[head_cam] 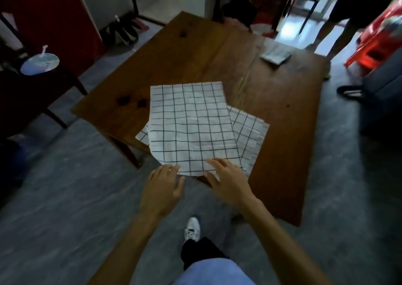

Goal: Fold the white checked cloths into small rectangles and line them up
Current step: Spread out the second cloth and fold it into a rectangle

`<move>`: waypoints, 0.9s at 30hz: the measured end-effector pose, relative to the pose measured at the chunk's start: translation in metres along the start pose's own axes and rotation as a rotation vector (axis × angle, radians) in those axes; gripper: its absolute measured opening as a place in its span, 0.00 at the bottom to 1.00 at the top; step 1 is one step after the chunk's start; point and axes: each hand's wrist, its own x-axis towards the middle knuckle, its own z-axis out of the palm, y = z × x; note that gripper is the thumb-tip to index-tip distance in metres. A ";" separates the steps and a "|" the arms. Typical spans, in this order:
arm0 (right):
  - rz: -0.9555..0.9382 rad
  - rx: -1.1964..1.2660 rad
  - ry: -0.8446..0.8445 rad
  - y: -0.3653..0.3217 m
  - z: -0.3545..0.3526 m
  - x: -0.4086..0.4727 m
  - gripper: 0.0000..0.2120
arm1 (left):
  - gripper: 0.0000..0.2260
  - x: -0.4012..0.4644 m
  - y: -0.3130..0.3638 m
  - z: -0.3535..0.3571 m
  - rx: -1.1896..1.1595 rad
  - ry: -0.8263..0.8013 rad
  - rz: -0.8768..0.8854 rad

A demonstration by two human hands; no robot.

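Both hands — left (162,184), right (226,179) — rest with loose fingers on the top checked cloth's (191,121) near edge.

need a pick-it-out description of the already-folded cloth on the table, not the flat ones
Start at the brown wooden table and go to its far right corner, away from both hands. The folded cloth lies there alone as a small, thick checked rectangle. The top open cloth and the one under it are spread flat and overlapping at the near edge.

No readable text, labels, brands or numbers anywhere; frame dim and blurred.
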 end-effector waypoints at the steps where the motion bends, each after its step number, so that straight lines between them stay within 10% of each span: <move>1: 0.020 0.016 -0.012 -0.001 0.008 0.007 0.21 | 0.22 0.005 -0.008 0.002 0.007 -0.012 0.012; 19: 0.335 0.036 0.053 -0.012 0.127 0.056 0.27 | 0.28 0.086 -0.083 0.101 0.152 -0.186 0.300; 27: 0.419 0.025 0.151 -0.018 0.145 0.059 0.27 | 0.13 0.103 -0.083 0.106 0.144 -0.048 0.407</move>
